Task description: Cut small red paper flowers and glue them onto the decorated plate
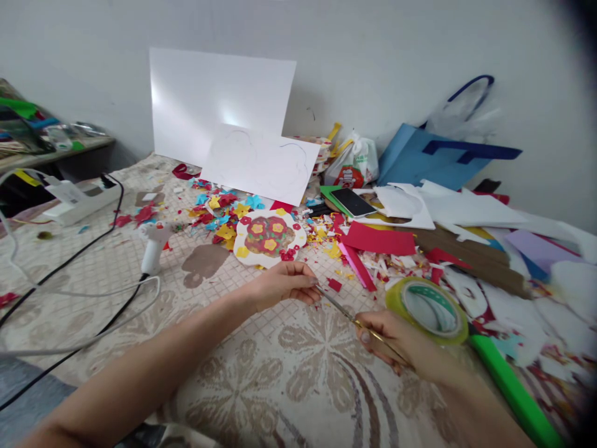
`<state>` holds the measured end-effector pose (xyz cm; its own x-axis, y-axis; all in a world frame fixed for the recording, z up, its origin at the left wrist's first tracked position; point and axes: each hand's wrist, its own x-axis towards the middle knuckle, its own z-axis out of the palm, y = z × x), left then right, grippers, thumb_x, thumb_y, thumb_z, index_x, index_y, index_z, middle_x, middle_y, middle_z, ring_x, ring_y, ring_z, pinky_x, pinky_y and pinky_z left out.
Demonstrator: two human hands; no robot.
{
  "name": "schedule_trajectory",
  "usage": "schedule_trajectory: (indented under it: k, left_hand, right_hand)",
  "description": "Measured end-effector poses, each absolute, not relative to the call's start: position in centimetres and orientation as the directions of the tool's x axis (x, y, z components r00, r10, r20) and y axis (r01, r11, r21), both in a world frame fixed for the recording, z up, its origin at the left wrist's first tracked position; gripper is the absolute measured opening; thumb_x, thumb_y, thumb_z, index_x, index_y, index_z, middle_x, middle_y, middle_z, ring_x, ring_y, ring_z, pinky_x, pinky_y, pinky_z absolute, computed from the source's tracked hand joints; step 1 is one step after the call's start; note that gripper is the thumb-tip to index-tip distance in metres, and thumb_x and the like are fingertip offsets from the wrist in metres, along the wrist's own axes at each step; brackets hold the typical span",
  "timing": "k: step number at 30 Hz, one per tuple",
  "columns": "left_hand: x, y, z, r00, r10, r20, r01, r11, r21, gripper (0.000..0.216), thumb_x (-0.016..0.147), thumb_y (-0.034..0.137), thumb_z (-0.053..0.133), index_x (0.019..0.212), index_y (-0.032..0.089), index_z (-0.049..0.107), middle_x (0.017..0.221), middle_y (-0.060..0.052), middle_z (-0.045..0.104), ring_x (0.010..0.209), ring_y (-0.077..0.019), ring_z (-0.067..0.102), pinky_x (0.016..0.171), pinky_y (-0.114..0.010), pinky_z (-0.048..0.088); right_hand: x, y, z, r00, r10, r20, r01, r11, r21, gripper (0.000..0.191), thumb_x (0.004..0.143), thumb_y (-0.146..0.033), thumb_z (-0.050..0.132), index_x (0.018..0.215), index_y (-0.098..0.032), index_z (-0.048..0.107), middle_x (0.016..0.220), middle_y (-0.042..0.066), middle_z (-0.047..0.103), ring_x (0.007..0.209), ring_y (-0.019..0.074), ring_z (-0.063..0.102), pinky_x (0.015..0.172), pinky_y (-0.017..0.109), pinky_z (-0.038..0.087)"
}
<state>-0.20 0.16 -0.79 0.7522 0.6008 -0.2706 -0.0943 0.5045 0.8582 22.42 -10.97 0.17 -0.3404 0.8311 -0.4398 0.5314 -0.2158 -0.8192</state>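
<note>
My right hand (401,345) is closed on a pair of gold-handled scissors (342,310), whose blades point up-left. My left hand (286,283) is curled, its fingertips pinched at the tip of the blades; what they pinch is too small to make out. Just beyond the left hand lies a round white paper piece (269,237) covered with red and yellow paper flowers. A roll of clear tape (428,309) with a yellow-green rim sits right beside my right hand.
Paper scraps (224,218) in red, yellow and blue litter the patterned cloth. A white glue gun (153,242) with cables lies left, a power strip (79,202) beyond it. A phone (353,202), red paper (379,239), white sheets (219,102) and a blue bag (433,160) stand behind.
</note>
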Motion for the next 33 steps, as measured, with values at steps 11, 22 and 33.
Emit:
schedule_trajectory:
  k: [11,22,33]
  left_hand:
    - [-0.1,0.1,-1.0,0.72,0.613,-0.324,-0.049,0.511,0.858,0.02,0.071,0.027,0.071,0.075,0.011,0.06,0.07,-0.006,0.069,0.064,-0.0115,0.065,0.066,-0.024,0.049]
    - [-0.1,0.3,-0.9,0.705,0.625,-0.335,-0.004,0.475,0.88,0.02,0.068,0.026,0.073,0.072,0.011,0.061,0.068,-0.005,0.069,0.062,-0.0118,0.065,0.063,-0.024,0.05]
    - [-0.1,0.6,-1.1,0.625,0.704,-0.338,-0.026,0.452,0.892,0.02,0.071,0.027,0.071,0.069,0.011,0.06,0.067,-0.006,0.068,0.06,-0.0106,0.064,0.064,-0.024,0.05]
  right_hand:
    - [21.8,-10.3,0.1,-0.307,0.923,-0.232,0.749,0.084,-0.657,0.047,0.081,-0.053,0.052,0.053,-0.018,0.04,0.048,-0.005,0.032,0.047,0.0096,0.029,0.044,0.023,0.018]
    - [21.6,-10.4,-0.9,-0.241,0.962,-0.128,0.891,0.167,-0.423,0.042,0.082,-0.052,0.052,0.056,-0.02,0.049,0.044,-0.003,0.042,0.043,0.0114,0.035,0.046,0.025,0.017]
    - [21.2,-10.4,-0.9,-0.25,0.951,-0.182,0.858,0.13,-0.498,0.039,0.084,-0.048,0.05,0.058,-0.018,0.047,0.047,-0.004,0.042,0.046,0.011,0.036,0.046,0.023,0.021]
